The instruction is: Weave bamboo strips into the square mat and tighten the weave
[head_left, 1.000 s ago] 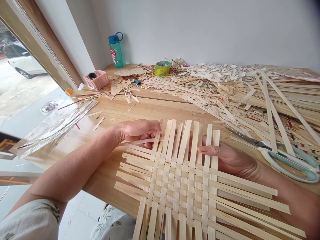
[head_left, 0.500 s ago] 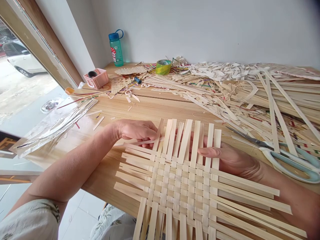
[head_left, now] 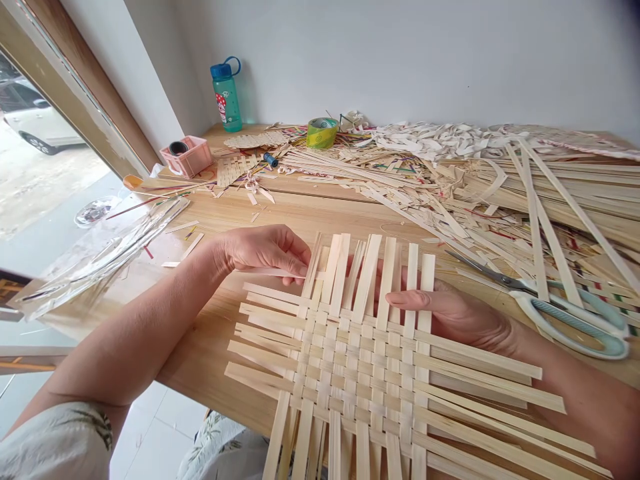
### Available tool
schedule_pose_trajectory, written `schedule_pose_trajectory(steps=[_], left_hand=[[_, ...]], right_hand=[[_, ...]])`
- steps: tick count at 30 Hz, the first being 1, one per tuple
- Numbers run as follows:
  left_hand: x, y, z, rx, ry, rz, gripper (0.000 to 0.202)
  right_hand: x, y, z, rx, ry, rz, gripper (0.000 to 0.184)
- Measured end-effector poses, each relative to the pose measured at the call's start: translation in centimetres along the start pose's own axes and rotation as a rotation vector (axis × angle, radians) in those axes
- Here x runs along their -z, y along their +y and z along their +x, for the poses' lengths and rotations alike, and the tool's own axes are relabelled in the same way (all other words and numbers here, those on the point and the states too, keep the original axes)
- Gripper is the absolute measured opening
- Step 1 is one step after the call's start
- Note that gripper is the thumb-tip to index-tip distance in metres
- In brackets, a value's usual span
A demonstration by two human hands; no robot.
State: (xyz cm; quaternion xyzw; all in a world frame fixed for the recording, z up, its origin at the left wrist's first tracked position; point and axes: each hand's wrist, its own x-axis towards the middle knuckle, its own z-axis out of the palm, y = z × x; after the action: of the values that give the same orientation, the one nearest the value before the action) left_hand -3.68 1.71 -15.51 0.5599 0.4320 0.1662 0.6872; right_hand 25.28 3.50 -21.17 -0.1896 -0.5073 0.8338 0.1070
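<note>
The person's left hand (head_left: 270, 252) has a narrow grip, thumb and fingers pinching a thin strip (head_left: 273, 272) just beyond the far left corner of the woven mat (head_left: 353, 367). The strip lies crosswise, its right end among the mat's far loose ends. The right hand's (head_left: 450, 308) grip holds the mat at its far right part, thumb in front of the loose ends and fingers behind them. The mat's woven middle lies nearer than both grips, between them from left to right, with loose ends fanning out on every side. Scissors (head_left: 565, 320) rest on the surface (head_left: 210, 347), to the right of the right hand.
</note>
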Motion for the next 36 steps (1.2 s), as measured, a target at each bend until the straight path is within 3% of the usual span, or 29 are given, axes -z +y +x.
schedule_pose_trajectory(steps=[4, 9, 22, 32, 36], left_hand=[[0.0, -0.5, 0.3, -0.018, 0.022, -0.092, 0.022], [0.1, -1.0, 0.6, 0.008, 0.029, -0.109, 0.029], [-0.4, -1.3, 1.0, -0.089, -0.032, -0.247, 0.032], [0.0, -1.9, 1.1, -0.102, -0.049, -0.228, 0.034], [0.2, -1.4, 0.8, -0.073, -0.039, -0.142, 0.033]], right_hand=[[-0.3, -0.8, -0.1, -0.134, 0.17, 0.092, 0.046], [-0.9, -1.5, 0.1, -0.176, 0.212, 0.11, 0.061], [-0.3, -1.2, 0.4, -0.23, 0.274, 0.099, 0.026], [-0.4, -1.2, 0.7, -0.238, 0.267, 0.114, 0.032], [-0.7, -1.4, 0.5, -0.214, 0.261, 0.104, 0.025]])
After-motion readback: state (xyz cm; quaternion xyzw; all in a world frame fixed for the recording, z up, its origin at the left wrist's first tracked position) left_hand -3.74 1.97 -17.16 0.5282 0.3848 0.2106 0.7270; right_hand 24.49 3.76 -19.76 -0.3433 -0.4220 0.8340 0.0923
